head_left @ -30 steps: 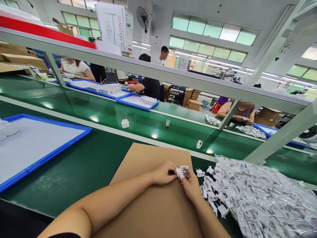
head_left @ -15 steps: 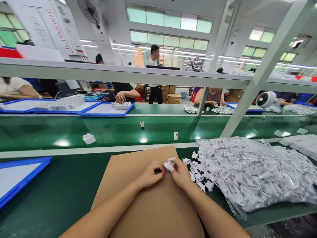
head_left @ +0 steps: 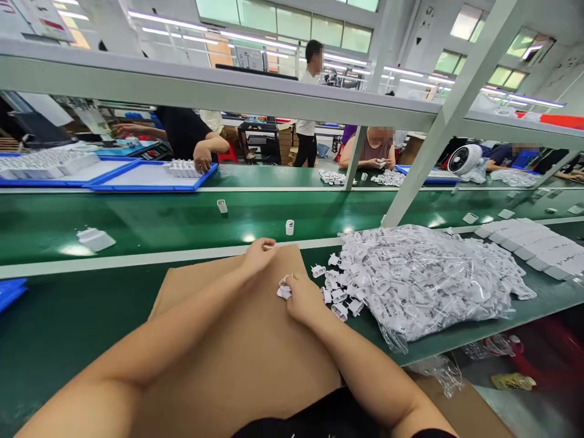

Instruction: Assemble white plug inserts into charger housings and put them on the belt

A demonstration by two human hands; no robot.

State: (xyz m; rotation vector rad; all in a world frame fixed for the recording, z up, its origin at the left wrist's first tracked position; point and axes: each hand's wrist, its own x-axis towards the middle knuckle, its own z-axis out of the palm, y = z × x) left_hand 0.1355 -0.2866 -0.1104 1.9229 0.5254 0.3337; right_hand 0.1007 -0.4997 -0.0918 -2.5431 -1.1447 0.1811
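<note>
My left hand (head_left: pixel 261 254) reaches over the far edge of a brown cardboard sheet (head_left: pixel 219 340), its fingers closed together near the green conveyor belt (head_left: pixel 182 222); what they hold, if anything, is too small to name. Lower and to the right, my right hand (head_left: pixel 303 297) holds white plastic parts (head_left: pixel 284 289) between thumb and fingers above the cardboard. Just past my left hand, a white adapter (head_left: pixel 289 227) stands on the belt. Loose white plug parts (head_left: pixel 339 295) lie right of my right hand, beside a clear bag (head_left: pixel 424 280) full of similar parts.
More white pieces lie on the belt, one at the left (head_left: pixel 95 239). White blocks (head_left: pixel 533 243) stand in rows at the right. A slanted metal post (head_left: pixel 424 158) rises behind the bag. Across the belt, people sit by blue trays (head_left: pixel 150 176); a small fan (head_left: pixel 464 159) stands there.
My left hand has moved forward, away from my right hand, toward the belt. My right hand still holds white parts. The view has shifted right and down.
</note>
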